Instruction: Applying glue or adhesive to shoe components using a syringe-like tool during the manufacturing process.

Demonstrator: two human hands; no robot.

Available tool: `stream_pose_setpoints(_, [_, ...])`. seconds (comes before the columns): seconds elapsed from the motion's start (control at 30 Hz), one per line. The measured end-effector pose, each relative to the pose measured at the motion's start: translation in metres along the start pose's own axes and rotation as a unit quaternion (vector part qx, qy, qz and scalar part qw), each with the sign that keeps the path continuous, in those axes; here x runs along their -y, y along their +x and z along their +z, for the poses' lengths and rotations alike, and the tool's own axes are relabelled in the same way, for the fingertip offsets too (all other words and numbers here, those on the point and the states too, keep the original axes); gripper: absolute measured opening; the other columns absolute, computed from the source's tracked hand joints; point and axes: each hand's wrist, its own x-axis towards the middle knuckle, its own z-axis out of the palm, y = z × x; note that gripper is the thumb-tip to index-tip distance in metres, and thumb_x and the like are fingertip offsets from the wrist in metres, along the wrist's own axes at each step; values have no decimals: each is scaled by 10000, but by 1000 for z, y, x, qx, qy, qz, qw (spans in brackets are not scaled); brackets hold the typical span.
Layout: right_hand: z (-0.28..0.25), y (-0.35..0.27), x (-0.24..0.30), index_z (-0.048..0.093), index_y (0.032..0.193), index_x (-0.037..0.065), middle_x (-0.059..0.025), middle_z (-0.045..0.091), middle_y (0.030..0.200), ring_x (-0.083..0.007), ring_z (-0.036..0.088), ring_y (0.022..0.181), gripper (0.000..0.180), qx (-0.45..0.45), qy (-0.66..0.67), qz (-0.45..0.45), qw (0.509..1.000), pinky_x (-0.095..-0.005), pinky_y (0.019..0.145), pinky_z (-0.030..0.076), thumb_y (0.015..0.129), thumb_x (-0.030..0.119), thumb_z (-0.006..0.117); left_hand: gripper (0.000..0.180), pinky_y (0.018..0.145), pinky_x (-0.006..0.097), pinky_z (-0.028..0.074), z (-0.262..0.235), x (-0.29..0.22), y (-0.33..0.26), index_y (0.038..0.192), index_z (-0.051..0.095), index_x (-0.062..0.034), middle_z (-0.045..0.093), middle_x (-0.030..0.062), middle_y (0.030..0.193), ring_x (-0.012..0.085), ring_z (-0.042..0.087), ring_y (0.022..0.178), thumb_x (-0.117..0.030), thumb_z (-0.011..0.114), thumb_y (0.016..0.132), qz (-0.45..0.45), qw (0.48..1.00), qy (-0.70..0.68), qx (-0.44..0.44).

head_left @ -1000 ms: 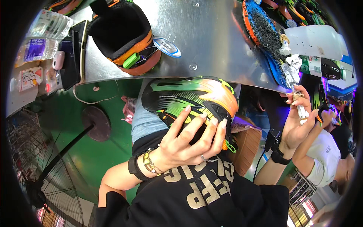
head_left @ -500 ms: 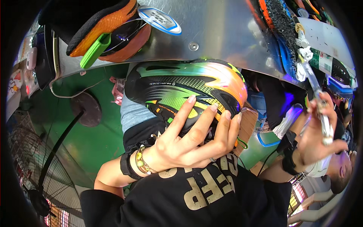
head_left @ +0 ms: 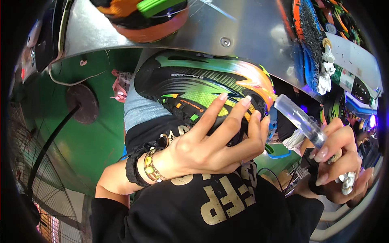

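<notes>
A sports shoe [head_left: 190, 83] in black, green and orange lies on its side across my lap, against the table's edge. My left hand [head_left: 214, 141] is closed on its near side, fingertips pressing the upper by the toe. In my right hand [head_left: 342, 158] is a clear syringe [head_left: 300, 121], its barrel slanting up and left. The syringe's narrow tip is at the orange toe end of the shoe; whether it touches is too small to tell. Inside the barrel the contents look clear.
The metal table [head_left: 251, 24] spans the far side. Another orange-and-black shoe [head_left: 150, 24] with a bright green strip sits on it. At right are crumpled white tissue [head_left: 325, 77], a blue-and-orange shoe sole [head_left: 306, 44] and a white tray [head_left: 348, 44]. A black fan [head_left: 36, 182] stands at left.
My right hand has brought the syringe from beside the white tissue leftward to the shoe's toe. My left hand stays on the shoe. The whole view has shifted slightly.
</notes>
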Motion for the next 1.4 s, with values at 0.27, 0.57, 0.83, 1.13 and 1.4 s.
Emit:
stream_pose_setpoints(0.27, [11, 13, -4, 581, 596, 131, -129, 562, 880, -235, 450, 786, 689, 11, -27, 14, 999, -347, 782, 332, 1005, 477, 149, 297, 858, 405, 577, 1, 1, -3, 1104, 688, -203, 627, -53, 1011, 201, 677, 943, -204, 494, 879, 2, 1000, 16, -2])
stream_pose_setpoints(0.57, [16, 19, -13, 559, 559, 106, -144, 545, 881, -228, 446, 806, 708, -38, 22, 28, 999, -344, 785, 343, 996, 491, 157, 315, 855, 407, 580, 5, 3, -4, 1125, 678, -197, 628, -54, 1016, 205, 678, 950, -227, 480, 882, 11, 1000, 22, -16])
stream_pose_setpoints(0.83, [1, 17, -2, 549, 569, 130, -123, 521, 916, -222, 454, 820, 684, 8, -9, 35, 999, -339, 793, 373, 1000, 499, 168, 293, 846, 402, 586, 3, 3, -1, 1111, 683, -201, 623, -56, 1013, 200, 676, 945, -217, 522, 868, 1, 1000, 6, -16])
stream_pose_setpoints(1.13, [4, 23, -62, 717, 1002, 43, -209, 553, 1153, -293, 535, 1037, 575, -92, -198, -131, 967, -397, 886, 441, 950, 476, 342, 259, 850, 400, 575, 3, 2, -3, 1053, 709, -217, 619, -36, 1007, 209, 682, 944, -188, 651, 803, -6, 1000, 3, -25])
stream_pose_setpoints(1.4, [18, 55, -80, 712, 1124, 92, -116, 596, 1156, -293, 529, 1018, 380, -60, -344, -182, 919, -407, 904, 444, 758, 97, 611, 264, 838, 401, 587, 0, 5, 3, 1029, 719, -207, 615, -6, 1034, 216, 671, 918, -157, 685, 771, 32, 999, 3, -27])
